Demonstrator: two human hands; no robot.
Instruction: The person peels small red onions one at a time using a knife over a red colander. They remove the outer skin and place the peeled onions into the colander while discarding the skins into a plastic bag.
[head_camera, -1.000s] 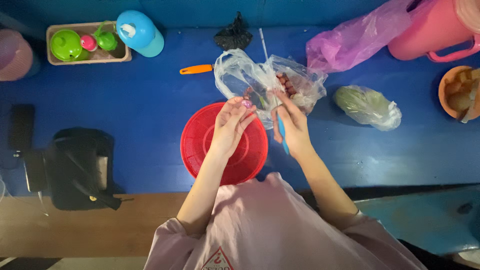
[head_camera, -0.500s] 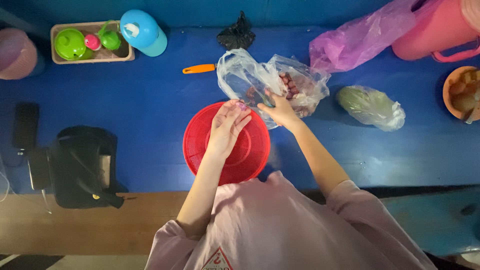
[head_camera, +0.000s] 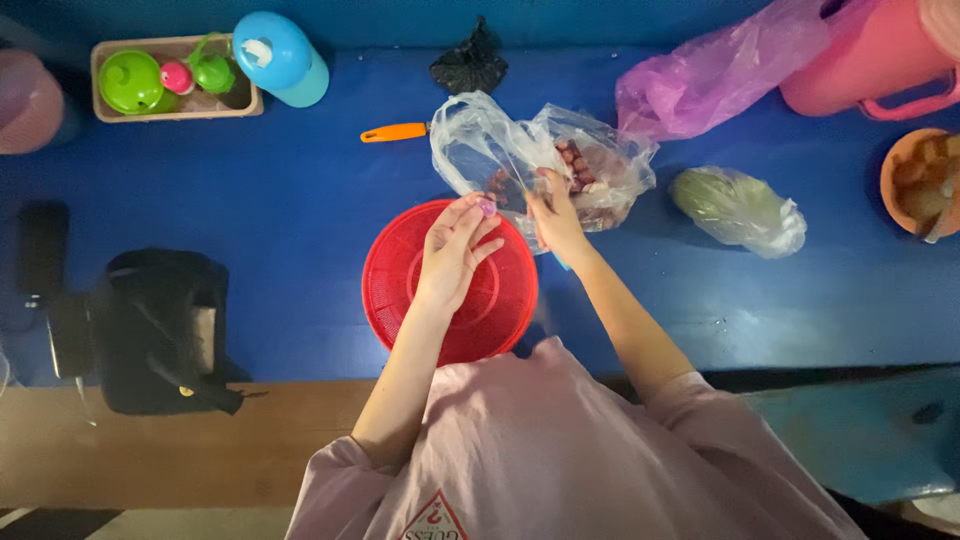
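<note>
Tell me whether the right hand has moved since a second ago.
Yes. The right hand moved up, away from the red strainer, into the clear plastic bag.

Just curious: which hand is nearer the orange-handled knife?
Left. The left hand hovers over the red bowl, below the knife; the right hand is farther off, at the clear bag.

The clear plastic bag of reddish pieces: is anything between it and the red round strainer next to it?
Nothing visible. The clear plastic bag of reddish pieces lies right behind the red round strainer. The left hand hovers over the strainer; the right hand is at the bag's mouth.
</note>
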